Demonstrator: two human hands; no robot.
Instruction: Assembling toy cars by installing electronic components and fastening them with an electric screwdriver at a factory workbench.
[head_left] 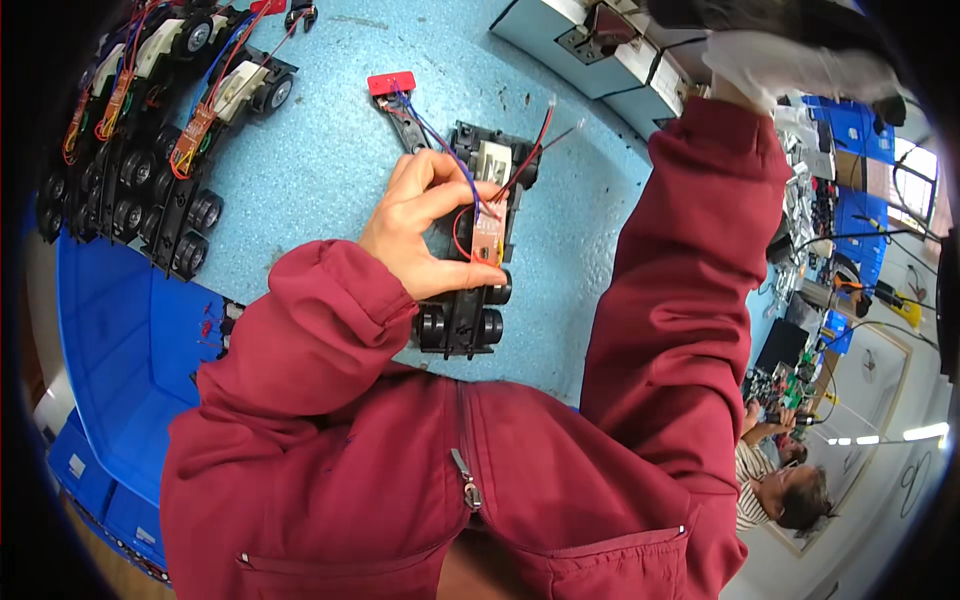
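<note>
A black toy vehicle chassis with several wheels stands on the blue table in front of me. My left hand reaches over it, with thumb and forefinger gripping a small brown circuit board at its two ends. Red, blue and dark wires run from the board. A red piece lies beyond the hand, next to a black part with blue wires. My right arm stretches to the far right, where my right hand, apparently in a whitish covering, is near a dark object at the upper edge. Its fingers are too unclear to make out.
Several similar wired chassis crowd the table's far left. Below them is a blue bin. Grey-blue boxes line the far right edge. Another person sits at a cluttered bench on the right.
</note>
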